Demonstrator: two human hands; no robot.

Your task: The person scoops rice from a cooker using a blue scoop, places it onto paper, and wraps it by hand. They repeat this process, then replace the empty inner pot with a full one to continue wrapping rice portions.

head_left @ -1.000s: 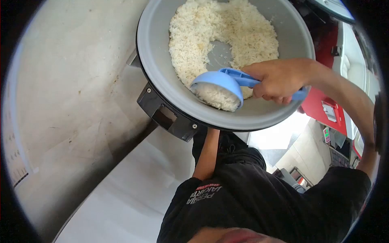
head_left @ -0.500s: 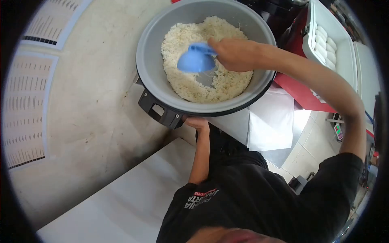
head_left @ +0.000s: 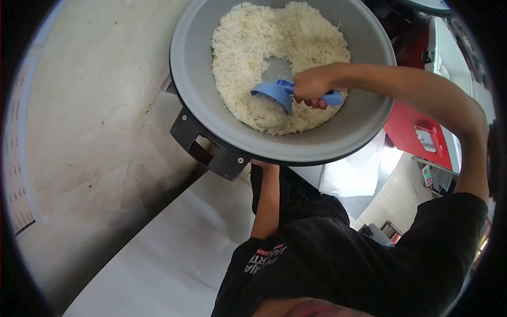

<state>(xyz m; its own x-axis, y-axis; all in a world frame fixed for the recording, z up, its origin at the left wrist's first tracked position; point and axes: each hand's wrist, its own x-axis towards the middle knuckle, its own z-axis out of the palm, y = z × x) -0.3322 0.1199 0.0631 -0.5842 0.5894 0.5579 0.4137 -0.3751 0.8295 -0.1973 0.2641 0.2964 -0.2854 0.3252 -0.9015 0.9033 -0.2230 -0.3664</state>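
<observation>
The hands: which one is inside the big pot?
The right hand, gripping the blue scoop; the left hand is outside, partly hidden by the pot.

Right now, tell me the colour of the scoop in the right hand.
The scoop is blue, seen best in the head view.

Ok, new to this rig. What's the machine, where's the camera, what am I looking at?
There's no machine doing the work: it's a person with two bare hands. The view comes from one camera worn on their head, looking down, so their own black shirt shows at the bottom.

The big grey pot holds white rice. The right hand grips a blue scoop, its bowl down in the rice. The left hand is at the pot's near rim, partly hidden beneath it. White sheets lie beyond, beside a red box.
</observation>
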